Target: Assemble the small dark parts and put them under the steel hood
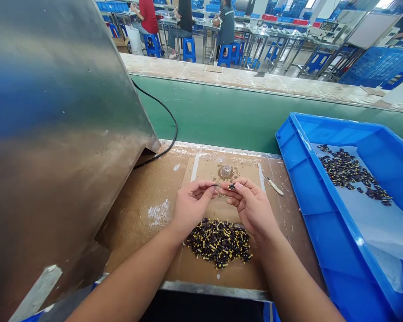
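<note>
My left hand (pixel 196 199) and my right hand (pixel 250 201) are close together above the cardboard-covered bench. Between the right thumb and fingers is a small black-and-yellow part (pixel 232 186). The left thumb and fingertips pinch a small dark piece (pixel 215 185), too tiny to name. Below the hands lies a heap of small black-and-yellow parts (pixel 218 241). Just beyond them a small clear cup (pixel 226 171) sits on the cardboard, ringed by a brownish stain. A small knife with a pale handle (pixel 274 186) lies to the right of my right hand.
At the right stands a blue crate (pixel 322 192) with similar small parts (pixel 352 172) on white sheeting. A large metal housing (pixel 53 134) fills the left side. A black cable (pixel 169 112) curves past it. Behind the green panel (pixel 215 109), people sit at far benches.
</note>
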The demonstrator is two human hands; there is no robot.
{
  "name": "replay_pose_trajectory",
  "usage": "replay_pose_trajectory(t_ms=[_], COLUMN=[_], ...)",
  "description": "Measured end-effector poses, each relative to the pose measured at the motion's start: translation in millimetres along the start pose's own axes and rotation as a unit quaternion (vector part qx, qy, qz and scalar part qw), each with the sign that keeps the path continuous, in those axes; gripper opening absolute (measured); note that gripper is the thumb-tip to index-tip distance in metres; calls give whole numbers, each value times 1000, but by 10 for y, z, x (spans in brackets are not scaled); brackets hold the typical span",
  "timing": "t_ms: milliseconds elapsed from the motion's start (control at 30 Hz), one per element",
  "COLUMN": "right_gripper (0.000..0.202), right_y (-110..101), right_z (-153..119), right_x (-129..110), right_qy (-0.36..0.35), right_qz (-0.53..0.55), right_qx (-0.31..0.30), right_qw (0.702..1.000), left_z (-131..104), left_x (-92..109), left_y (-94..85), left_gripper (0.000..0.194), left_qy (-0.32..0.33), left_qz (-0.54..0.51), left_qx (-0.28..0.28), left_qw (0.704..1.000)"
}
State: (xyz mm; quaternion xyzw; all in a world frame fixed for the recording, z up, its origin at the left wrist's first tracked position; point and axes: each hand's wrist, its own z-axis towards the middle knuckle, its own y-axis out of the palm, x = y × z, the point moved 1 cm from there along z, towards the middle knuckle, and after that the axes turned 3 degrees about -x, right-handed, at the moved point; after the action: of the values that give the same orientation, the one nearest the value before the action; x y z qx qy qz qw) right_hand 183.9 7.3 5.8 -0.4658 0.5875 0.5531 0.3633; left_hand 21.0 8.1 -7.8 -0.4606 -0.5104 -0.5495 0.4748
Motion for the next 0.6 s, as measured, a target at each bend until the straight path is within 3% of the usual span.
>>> replay_pose_trajectory(t_ms=[133,233,400,600], right_gripper=[23,22,19,11], right_y=[18,16,21,-4], right_z=[-25,-32,-86,-142], right_x=[38,29,20,66], right_qy=[26,20,-7,-102], right_qz=[47,56,25,-46], right_qx=[1,-4,-26,60], right_qw=[999,998,999,992], left_z=[-27,-42,-24,3], left_x=[-33,-27,5,17], left_y=[2,12,22,15], left_gripper=[16,22,19,16], left_qy=[34,31,-27,-131], left_qz=[70,64,-39,-273], left_qx=[-4,-17,-2,-21], left_qw=[997,997,999,953])
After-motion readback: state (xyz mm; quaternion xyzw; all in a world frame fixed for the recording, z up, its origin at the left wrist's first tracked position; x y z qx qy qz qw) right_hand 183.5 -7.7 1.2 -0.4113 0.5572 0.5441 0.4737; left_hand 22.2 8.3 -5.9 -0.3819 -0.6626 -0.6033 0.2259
